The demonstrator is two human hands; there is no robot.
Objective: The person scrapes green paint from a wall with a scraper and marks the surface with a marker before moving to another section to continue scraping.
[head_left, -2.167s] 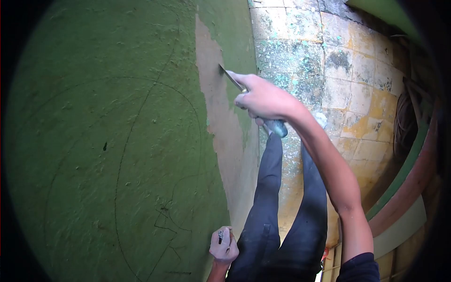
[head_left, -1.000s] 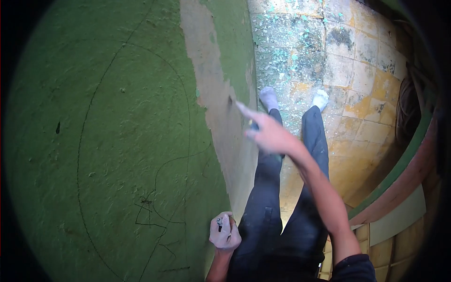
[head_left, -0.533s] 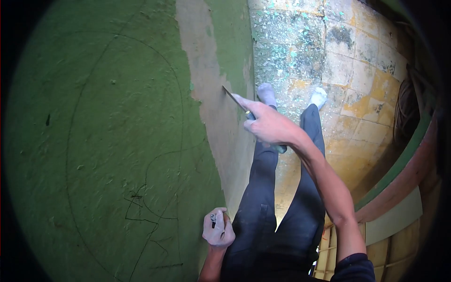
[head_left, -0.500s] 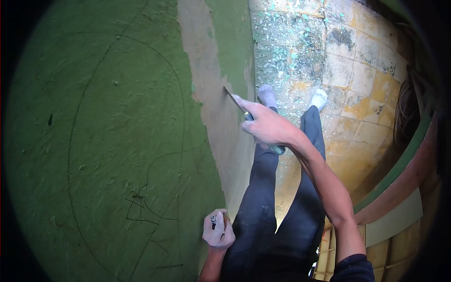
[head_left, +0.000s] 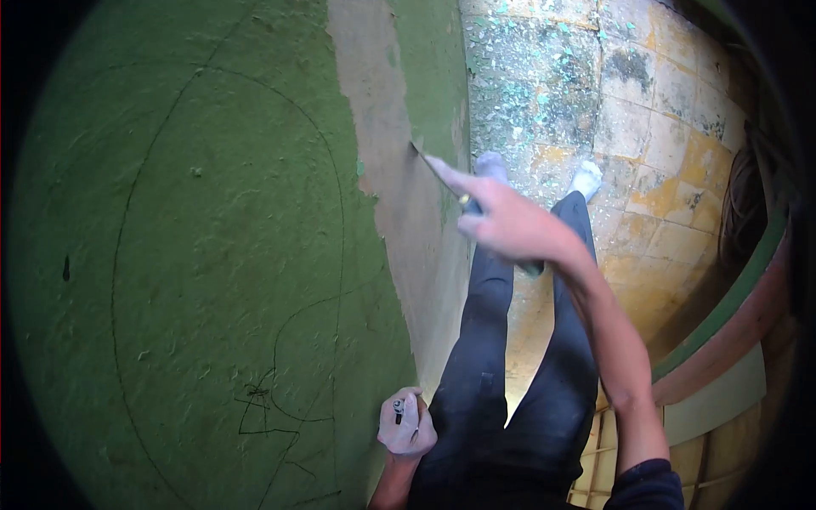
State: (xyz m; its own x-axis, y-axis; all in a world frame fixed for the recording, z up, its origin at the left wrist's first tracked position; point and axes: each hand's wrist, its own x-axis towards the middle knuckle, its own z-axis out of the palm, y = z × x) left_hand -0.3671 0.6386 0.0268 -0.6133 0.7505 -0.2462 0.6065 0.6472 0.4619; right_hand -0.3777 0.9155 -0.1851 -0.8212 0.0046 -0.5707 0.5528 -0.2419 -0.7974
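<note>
My right hand (head_left: 514, 219) is closed around the handle of a scraper (head_left: 419, 151), its index finger stretched along the blade. The blade tip lies at or very near the bare, greyish strip (head_left: 378, 93) of the green-painted wall (head_left: 229, 187), by the strip's right paint edge. The handle's rounded end sticks out below the palm. Low against the wall, my dusty left hand (head_left: 408, 435) is curled into a fist around a small dark object with a metal end (head_left: 398, 410); most of that object is hidden by the fingers.
Pencil-like curved lines (head_left: 338, 221) run over the green paint. Paint flakes lie scattered on the worn tiled floor (head_left: 552, 93) around my socked feet (head_left: 586, 180). At the right are a curved green-edged rim (head_left: 722, 310), a coiled dark cord or hose (head_left: 741, 195) and a pale panel (head_left: 718, 395).
My right hand and the scraper have moved slightly to the right and up along the strip. The whole view has shifted a little; my left hand keeps its grip.
</note>
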